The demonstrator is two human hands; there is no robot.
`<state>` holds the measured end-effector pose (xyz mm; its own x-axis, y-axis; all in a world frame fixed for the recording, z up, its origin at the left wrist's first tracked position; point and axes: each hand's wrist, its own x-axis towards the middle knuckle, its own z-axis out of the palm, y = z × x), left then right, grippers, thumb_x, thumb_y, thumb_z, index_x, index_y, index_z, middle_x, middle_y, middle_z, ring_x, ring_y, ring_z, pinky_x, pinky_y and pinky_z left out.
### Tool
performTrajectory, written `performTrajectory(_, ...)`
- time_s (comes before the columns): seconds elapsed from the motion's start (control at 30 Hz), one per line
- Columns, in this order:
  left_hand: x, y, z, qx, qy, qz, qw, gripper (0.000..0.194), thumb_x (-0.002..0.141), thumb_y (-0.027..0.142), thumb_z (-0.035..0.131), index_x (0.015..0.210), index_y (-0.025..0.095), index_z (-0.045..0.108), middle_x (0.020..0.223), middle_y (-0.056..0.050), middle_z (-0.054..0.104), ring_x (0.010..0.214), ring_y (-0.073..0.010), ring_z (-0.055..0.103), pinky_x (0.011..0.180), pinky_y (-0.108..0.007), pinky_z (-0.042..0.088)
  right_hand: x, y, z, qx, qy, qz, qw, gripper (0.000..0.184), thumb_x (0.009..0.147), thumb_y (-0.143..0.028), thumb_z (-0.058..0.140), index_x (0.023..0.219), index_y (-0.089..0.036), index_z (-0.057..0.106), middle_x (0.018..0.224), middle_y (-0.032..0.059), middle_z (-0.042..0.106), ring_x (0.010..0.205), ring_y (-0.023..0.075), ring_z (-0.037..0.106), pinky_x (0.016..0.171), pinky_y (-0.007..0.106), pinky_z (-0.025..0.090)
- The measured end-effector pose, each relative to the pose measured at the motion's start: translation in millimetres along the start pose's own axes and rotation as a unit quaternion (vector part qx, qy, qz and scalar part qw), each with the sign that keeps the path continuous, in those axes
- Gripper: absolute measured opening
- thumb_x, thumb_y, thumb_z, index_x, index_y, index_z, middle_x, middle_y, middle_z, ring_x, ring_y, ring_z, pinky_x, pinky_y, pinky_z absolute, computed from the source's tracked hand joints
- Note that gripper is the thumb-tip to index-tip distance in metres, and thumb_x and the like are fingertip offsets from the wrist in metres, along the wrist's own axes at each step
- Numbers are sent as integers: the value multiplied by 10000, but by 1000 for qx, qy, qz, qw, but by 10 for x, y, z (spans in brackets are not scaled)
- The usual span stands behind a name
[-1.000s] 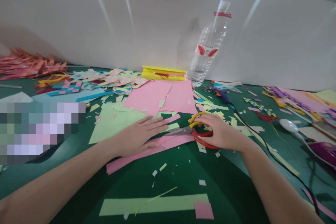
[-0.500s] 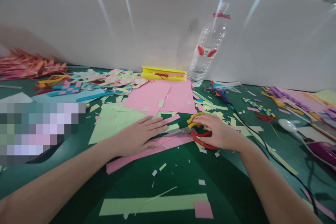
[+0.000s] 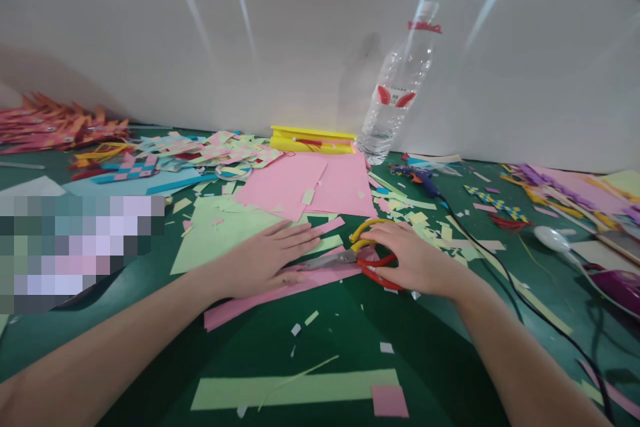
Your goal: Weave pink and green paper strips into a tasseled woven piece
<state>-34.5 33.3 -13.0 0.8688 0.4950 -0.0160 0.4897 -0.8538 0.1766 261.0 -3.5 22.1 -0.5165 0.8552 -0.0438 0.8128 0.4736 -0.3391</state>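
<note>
My left hand (image 3: 273, 255) lies flat, fingers stretched out, pressing on a pink paper strip (image 3: 240, 310) on the green table. In my right hand (image 3: 413, 257) is a pair of scissors (image 3: 345, 257) with yellow and red handles. The blades point left along the pink strip, and their tips reach close to my left fingers. Under and behind my left hand is a light green paper sheet (image 3: 215, 227). Larger pink sheets (image 3: 345, 180) lie just beyond it. Closer to me are a pale green strip (image 3: 295, 388) and a small pink square (image 3: 390, 401).
A clear plastic bottle (image 3: 397, 90) stands by the wall beside a yellow folded piece (image 3: 313, 140). A blue glue gun (image 3: 423, 180) trails a black cord across the right side. Paper scraps (image 3: 220, 147) pile up at the back left. A purple and white device (image 3: 610, 287) sits far right.
The scissors have slid slightly left in my right hand, bringing the blade tips further toward my left fingers. My left hand stays in place on the paper.
</note>
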Motion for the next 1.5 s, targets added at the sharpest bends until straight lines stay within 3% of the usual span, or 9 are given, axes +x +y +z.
performTrajectory(0.17, 9, 56, -26, -31, 48, -24, 998, 535, 1005, 493, 282, 1500, 325, 164, 1556, 29, 253, 1425, -191, 241, 1188, -408, 129, -24, 59, -34, 5, 28, -2, 1000, 335, 812, -406, 588, 1117, -273, 625, 1239, 55, 621, 1231, 280, 498, 1020, 462, 389)
performTrajectory(0.33, -22, 66, -60, -53, 212, -91, 972, 445, 1021, 410, 254, 1387, 215, 415, 1415, -69, 487, 1304, -215, 432, 1099, -418, 349, -46, 186, -81, -18, 83, 20, 996, 386, 801, -425, 585, 1149, -260, 569, 1285, 84, 582, 1239, 301, 496, 1041, 495, 364)
performTrajectory(0.4, -58, 7, -91, -56, 250, -89, 962, 429, 1010, 413, 304, 1322, 175, 478, 1338, -93, 551, 1240, -215, 492, 1049, -385, 409, -50, 228, -81, -35, 111, 30, 993, 431, 776, -398, 596, 1177, -253, 537, 1294, 100, 569, 1252, 319, 484, 1046, 523, 346)
performTrajectory(0.5, -106, -118, -141, -37, 224, -38, 973, 391, 1002, 415, 343, 1239, 187, 554, 1252, -83, 611, 1186, -210, 533, 1021, -361, 430, -58, 258, -73, -51, 123, 40, 990, 473, 746, -366, 616, 1189, -241, 505, 1301, 118, 553, 1251, 326, 480, 1035, 521, 354)
performTrajectory(0.6, -127, -210, -155, -17, 164, -1, 986, 375, 1008, 401, 333, 1284, 250, 538, 1283, -50, 598, 1212, -205, 512, 1045, -374, 397, -61, 266, -60, -52, 120, 34, 991, 475, 748, -365, 619, 1189, -243, 492, 1304, 117, 544, 1257, 317, 472, 1044, 511, 345)
performTrajectory(0.73, -121, -241, -107, -3, 101, -14, 995, 404, 1009, 414, 326, 1371, 292, 456, 1390, -15, 519, 1310, -214, 413, 1106, -412, 313, -54, 291, -28, -49, 116, 24, 992, 473, 741, -362, 625, 1183, -246, 502, 1290, 102, 550, 1271, 311, 458, 1061, 507, 320)
performTrajectory(0.93, -105, -218, -37, 12, 102, -58, 993, 452, 1008, 457, 301, 1387, 251, 434, 1446, -30, 457, 1356, -214, 349, 1137, -409, 256, -62, 280, -40, -41, 118, 15, 992, 460, 745, -376, 629, 1174, -251, 518, 1282, 91, 552, 1273, 308, 452, 1063, 511, 311)
performTrajectory(1.2, -88, -154, -29, -25, 99, -83, 991, 432, 1016, 440, 275, 1380, 276, 441, 1438, -21, 463, 1351, -212, 353, 1120, -408, 278, -100, 186, -118, 4, 61, 9, 998, 336, 761, -395, 631, 1068, -263, 592, 1258, 77, 574, 1223, 305, 485, 1012, 505, 379)
performTrajectory(1.5, -84, -131, -49, -52, 98, -87, 990, 443, 1012, 467, 267, 1346, 271, 482, 1420, -28, 477, 1326, -206, 384, 1112, -390, 290, -89, 213, -101, 4, 50, -9, 999, 379, 755, -408, 639, 1099, -251, 613, 1228, 87, 605, 1213, 310, 498, 1011, 511, 375)
